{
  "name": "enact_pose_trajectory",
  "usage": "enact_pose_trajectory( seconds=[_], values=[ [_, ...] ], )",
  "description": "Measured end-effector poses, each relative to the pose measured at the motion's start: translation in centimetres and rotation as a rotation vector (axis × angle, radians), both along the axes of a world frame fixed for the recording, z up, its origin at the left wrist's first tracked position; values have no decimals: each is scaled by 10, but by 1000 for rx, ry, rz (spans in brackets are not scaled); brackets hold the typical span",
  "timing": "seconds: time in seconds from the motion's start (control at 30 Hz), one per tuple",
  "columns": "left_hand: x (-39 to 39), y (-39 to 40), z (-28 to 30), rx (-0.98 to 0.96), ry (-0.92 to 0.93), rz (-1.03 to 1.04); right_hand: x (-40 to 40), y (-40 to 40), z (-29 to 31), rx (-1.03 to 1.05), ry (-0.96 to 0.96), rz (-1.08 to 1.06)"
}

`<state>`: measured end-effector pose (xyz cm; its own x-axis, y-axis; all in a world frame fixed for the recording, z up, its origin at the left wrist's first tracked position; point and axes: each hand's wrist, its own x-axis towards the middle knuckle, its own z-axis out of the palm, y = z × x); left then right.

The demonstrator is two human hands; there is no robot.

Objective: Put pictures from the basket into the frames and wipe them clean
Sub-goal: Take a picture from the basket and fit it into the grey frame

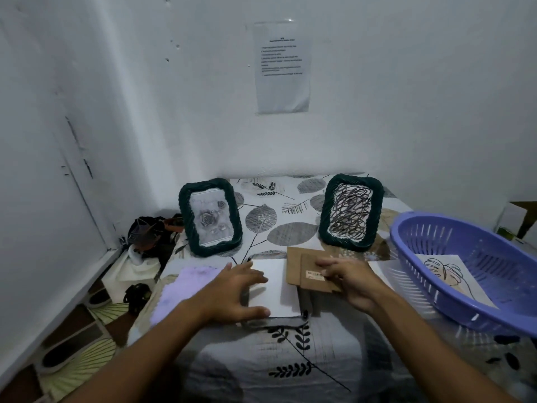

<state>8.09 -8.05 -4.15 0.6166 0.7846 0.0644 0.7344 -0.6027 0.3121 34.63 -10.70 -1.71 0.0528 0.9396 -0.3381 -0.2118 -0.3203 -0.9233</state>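
Lower centre of frame: a white sheet (274, 286), blank side up and probably a picture lying face down, flat on the leaf-print tablecloth (290, 359); whether a frame sits under it cannot be told. Its long axis runs roughly left to right across the view. Left hand (235, 295) sits over the sheet's left edge, fingers spread, thumb at the near edge; contact looks likely. Right hand (348, 282) lies to the sheet's right on the brown cardboard backing boards (299, 267), fingers curled together at the labelled board's edge, apparently pinching it; grip not fully clear. Left hand is nearer the sheet. Purple basket (436, 303) at right edge holds a leaf line-drawing (444, 271). Two green frames (210, 216) (350, 212) stand upright behind, already filled. Lilac cloth (186, 289) lies left of the left hand.
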Motion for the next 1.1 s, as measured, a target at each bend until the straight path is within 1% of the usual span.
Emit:
enact_pose_trajectory(
  seconds=[0.1, 0.2, 0.6, 0.87, 1.1],
  values=[
    [-14, -7, -2, 32, 133, -15, -19, 3, -3, -4, 13, 14],
    [-21, -11, -1, 19, 181, -21, -33, 6, -7, -14, 50, 37],
    [-26, -6, -6, -29, 148, -68, -56, 13, -13, -27, 70, 100],
    [-26, -5, -6, -69, 96, -73, -62, 18, -14, -26, 102, 76],
    [-28, -3, -12, -75, 72, -73, -62, 22, -18, -35, 81, 85]
  ],
)
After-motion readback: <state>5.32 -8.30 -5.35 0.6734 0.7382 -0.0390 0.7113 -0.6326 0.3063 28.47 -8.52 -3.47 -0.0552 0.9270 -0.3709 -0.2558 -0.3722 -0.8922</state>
